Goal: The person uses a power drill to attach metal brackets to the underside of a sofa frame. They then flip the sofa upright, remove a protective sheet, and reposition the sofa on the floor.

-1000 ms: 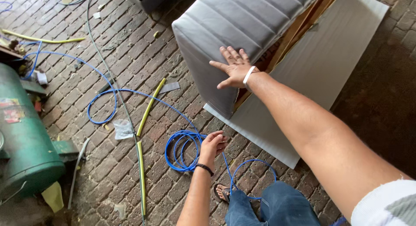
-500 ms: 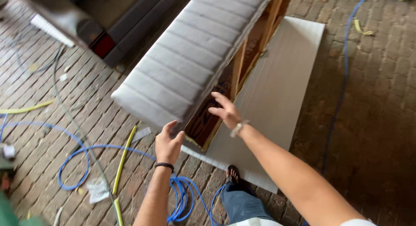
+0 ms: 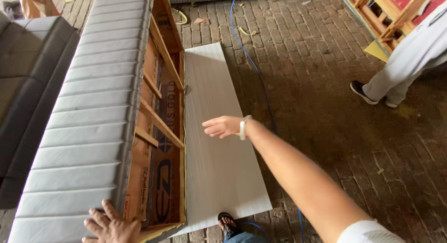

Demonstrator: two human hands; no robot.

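- Standing nr the person's feet: left hand is pressed flat, fingers spread, on the near end of the grey ribbed sofa section. Not gripping, palm just bearing on the padding by the corner.
- Sandalled foot sits at the near edge of the white sheet, w/ a bit of blue hose curling beside it.
- Right hand hovers open over the sheet's middle, fingers loose & pointing toward the sofa frame; holding nothing, touching nothing that I can see. White band on that wrist.
- Changed vs a moment ago: both hands were up at the sofa section's near end, right one at the frame side; now right has come off & swung out over the sheet, while left stays on the padding. So the piece rests on its side w/ only one hand steadying it.
- Sofa section lies lengthwise, padded face left, open wooden frame w/ cardboard backing facing right, its lower edge touching the sheet's left edge.
- Left of it: a dark grey cushion piece, close by, little gap.
- Right of sheet: open brick floor, a blue hose line running away from us along the sheet's right side.
- Far right: another person's legs & shoes, well apart; wooden frames beyond.
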